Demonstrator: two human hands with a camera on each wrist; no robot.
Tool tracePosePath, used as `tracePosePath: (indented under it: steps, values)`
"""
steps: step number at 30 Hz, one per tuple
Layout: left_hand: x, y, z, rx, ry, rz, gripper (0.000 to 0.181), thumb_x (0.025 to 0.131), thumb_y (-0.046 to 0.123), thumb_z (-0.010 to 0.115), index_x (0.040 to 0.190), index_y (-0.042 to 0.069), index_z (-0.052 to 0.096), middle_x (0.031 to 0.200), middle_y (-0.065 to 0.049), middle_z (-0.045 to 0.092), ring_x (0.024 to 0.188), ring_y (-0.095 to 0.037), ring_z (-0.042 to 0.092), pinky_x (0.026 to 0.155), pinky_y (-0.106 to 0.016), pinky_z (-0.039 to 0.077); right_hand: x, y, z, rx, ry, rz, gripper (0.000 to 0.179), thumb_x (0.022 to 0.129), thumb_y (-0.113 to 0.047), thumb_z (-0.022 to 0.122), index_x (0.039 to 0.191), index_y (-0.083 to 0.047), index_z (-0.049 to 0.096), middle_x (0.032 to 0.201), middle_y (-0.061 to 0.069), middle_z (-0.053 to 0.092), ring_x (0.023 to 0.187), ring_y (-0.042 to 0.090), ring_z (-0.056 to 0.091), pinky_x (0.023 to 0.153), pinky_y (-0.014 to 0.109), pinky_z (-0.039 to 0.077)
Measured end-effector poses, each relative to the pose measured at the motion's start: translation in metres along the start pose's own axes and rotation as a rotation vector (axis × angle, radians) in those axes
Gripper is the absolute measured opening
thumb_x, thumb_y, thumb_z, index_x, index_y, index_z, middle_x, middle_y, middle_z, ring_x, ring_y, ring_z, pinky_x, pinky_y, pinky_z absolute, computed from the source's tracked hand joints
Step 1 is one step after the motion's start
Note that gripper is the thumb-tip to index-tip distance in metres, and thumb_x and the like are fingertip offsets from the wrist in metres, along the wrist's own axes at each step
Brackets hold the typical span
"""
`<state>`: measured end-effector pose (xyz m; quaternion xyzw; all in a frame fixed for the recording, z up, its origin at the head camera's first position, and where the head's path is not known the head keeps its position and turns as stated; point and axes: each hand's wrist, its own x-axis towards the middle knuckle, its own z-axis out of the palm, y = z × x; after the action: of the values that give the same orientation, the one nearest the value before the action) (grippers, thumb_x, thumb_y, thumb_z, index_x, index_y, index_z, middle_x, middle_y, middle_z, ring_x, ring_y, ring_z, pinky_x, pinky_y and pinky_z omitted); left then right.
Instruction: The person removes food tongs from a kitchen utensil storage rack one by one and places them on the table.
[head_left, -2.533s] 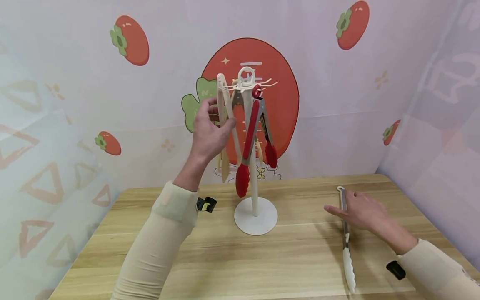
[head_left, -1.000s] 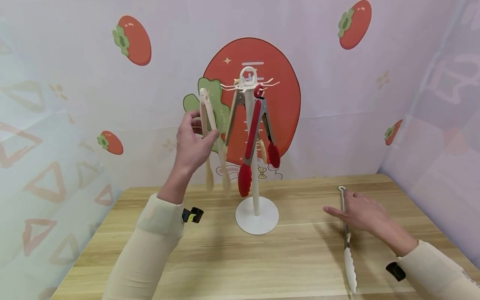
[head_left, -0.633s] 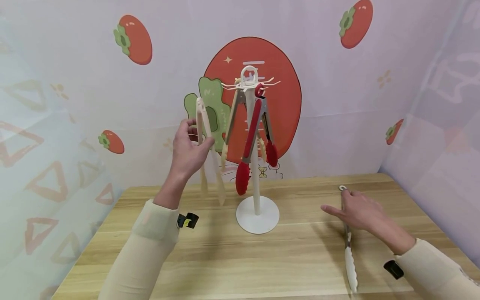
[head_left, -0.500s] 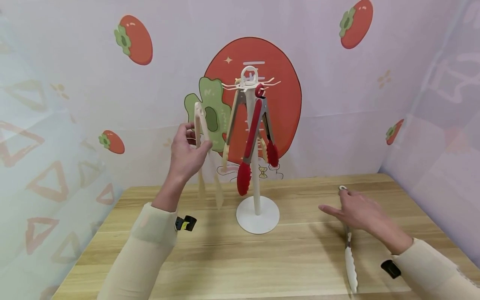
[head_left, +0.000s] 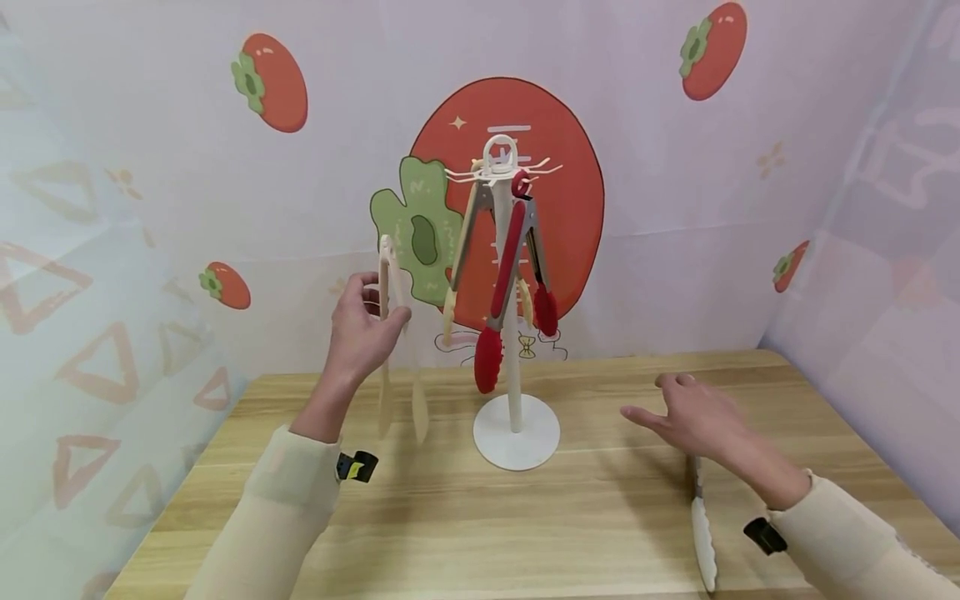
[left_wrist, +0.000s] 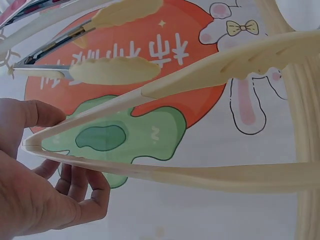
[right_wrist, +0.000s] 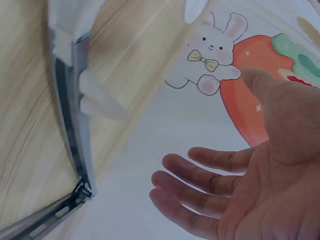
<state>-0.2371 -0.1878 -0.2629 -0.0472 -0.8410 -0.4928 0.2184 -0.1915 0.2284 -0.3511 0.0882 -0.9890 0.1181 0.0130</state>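
Note:
My left hand [head_left: 363, 325] pinches a pair of cream tongs [head_left: 421, 414] between thumb and fingers near the joined end. They hang in the air left of the white stand, arms spread and tips down. In the left wrist view, thumb and fingers lie against the two arms of the tongs [left_wrist: 210, 62]. My right hand [head_left: 701, 421] is over the right of the table, fingers spread and holding nothing. Steel tongs with white tips [head_left: 703, 533] lie below it, the handle end hidden by the hand. The right wrist view shows these steel tongs [right_wrist: 67, 45] apart from my palm [right_wrist: 285, 155].
A white stand [head_left: 518, 450] with hooks at its top stands mid-table. Red tongs [head_left: 507, 267] hang at its front; steel tongs with cream tips [head_left: 462, 254] hang behind. A patterned cloth [head_left: 315, 200] rises behind the wooden table [head_left: 570, 533].
My left hand has taken the cream tongs off the stand's hook, leftward and then down. My right hand has shifted a little left, now covering the ring end of the white-tipped tongs.

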Motion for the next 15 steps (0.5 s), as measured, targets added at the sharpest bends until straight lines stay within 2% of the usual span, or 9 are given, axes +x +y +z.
tracePosePath:
  steps: [6,8,15]
  values:
    - [-0.002,-0.008,-0.004,0.041,-0.029,-0.039,0.055,0.088,0.010,0.064,0.139,0.001,0.046,0.112,-0.024,0.058,0.090,-0.032,0.058,0.080,-0.040,0.050,0.001,-0.009,0.000,0.042,0.028,-0.021,0.094,0.091,-0.073,0.054,0.130,0.012,0.056,0.125,0.034,0.058,0.111,0.050,0.059,0.082,0.061,0.050]
    - [-0.003,-0.010,-0.005,0.054,-0.037,-0.047,0.055,0.088,0.010,0.064,0.139,0.000,0.045,0.113,-0.025,0.058,0.089,-0.032,0.059,0.080,-0.040,0.050,0.003,-0.011,0.000,0.058,0.042,-0.030,0.093,0.091,-0.073,0.055,0.130,0.011,0.056,0.124,0.033,0.059,0.109,0.048,0.061,0.079,0.059,0.051]
    - [-0.007,-0.020,-0.007,0.112,-0.059,-0.071,0.054,0.087,0.011,0.064,0.137,-0.001,0.046,0.106,-0.020,0.059,0.086,-0.029,0.059,0.076,-0.038,0.050,0.006,-0.021,-0.001,0.100,0.097,-0.073,0.084,0.092,-0.067,0.060,0.126,0.010,0.059,0.114,0.027,0.064,0.101,0.045,0.063,0.077,0.058,0.052]
